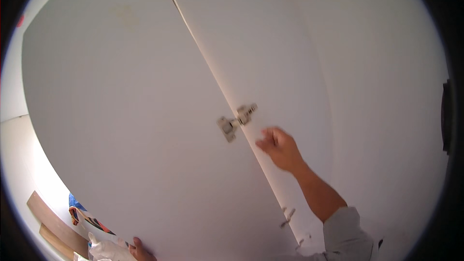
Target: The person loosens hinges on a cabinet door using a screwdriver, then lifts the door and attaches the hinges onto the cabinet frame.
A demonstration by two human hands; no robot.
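Note:
A white door panel (pixel 125 82) fills the left and middle, joined to another white panel (pixel 377 82) by a metal hinge (pixel 234 122) across the seam. My right hand (pixel 275 147) is just below and right of the hinge, fingers loosely bent and apart, slightly blurred, with nothing visible in them. My left hand (pixel 140 250) is at the bottom left, fingers wrapped on the door's lower edge, partly cut off by the frame. More small metal hinge pieces (pixel 289 216) show lower along the seam, some of them hard to make out.
Past the left panel's edge, wooden boards (pixel 53 215) lean at the lower left beside white plastic bags (pixel 101 249) and a blue and red printed item (pixel 77 205). A white wall (pixel 17 140) is behind them. A dark object (pixel 446 116) sits at the far right rim.

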